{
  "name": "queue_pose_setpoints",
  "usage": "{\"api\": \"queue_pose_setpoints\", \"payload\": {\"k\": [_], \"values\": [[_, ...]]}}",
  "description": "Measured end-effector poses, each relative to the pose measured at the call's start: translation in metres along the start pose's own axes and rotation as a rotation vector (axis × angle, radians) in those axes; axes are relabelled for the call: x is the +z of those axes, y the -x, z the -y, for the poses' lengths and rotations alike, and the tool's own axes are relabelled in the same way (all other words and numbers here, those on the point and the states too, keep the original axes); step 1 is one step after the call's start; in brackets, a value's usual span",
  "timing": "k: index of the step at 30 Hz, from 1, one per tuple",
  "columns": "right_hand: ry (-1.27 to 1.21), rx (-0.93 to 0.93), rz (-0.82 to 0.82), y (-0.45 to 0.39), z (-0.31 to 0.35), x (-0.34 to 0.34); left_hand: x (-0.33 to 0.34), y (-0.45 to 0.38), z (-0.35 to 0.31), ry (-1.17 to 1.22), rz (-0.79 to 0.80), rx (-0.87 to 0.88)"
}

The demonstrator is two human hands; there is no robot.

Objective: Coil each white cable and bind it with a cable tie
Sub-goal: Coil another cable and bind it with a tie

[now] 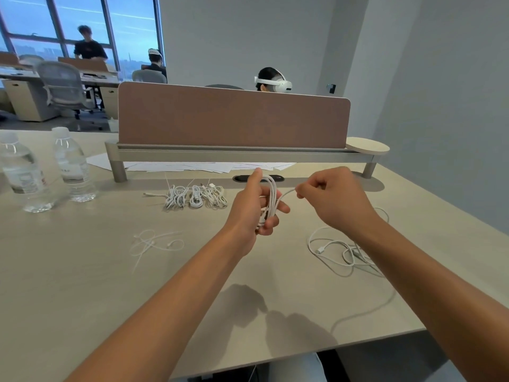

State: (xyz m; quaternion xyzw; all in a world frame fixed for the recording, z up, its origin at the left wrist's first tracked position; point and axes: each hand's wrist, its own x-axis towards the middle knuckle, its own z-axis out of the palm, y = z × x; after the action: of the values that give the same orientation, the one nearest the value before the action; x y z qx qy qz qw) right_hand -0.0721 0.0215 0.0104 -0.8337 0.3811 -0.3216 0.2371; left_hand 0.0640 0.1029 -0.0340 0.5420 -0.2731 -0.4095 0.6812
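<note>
Above the bench point(82, 271), your left hand point(254, 208) clamped the white cable point(271, 198) coil while your right hand point(330, 194) pinched its tail just right of it; you needed even tension and matched loops before taking a cable tie point(154, 242).

Both forearms point(176, 296) are bare from the bottom edge of the picture up to the wrists, with no sleeve, cuff, watch, bracelet or strap on either one. The left hand point(254, 208) and the right hand point(334, 197) wear no gloves, and no ring shows on the fingers point(281, 208) that can be seen. At the bottom edge, between the two arms and below the desk point(82, 285) front, a patch of pale, whitish clothing point(297, 368) shows, too little of it to tell what garment it is.
</note>
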Motion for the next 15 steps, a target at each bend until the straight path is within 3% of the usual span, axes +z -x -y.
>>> {"api": "queue_pose_setpoints", "payload": {"k": [11, 15], "values": [[0.164, -0.07, -0.108, -0.012, 0.004, 0.025, 0.012, 0.0, 0.007, -0.082, -0.083, -0.039], [0.086, -0.037, -0.022, -0.013, 0.003, 0.023, 0.009, -0.003, 0.007, 0.0, -0.133, -0.038]]}}
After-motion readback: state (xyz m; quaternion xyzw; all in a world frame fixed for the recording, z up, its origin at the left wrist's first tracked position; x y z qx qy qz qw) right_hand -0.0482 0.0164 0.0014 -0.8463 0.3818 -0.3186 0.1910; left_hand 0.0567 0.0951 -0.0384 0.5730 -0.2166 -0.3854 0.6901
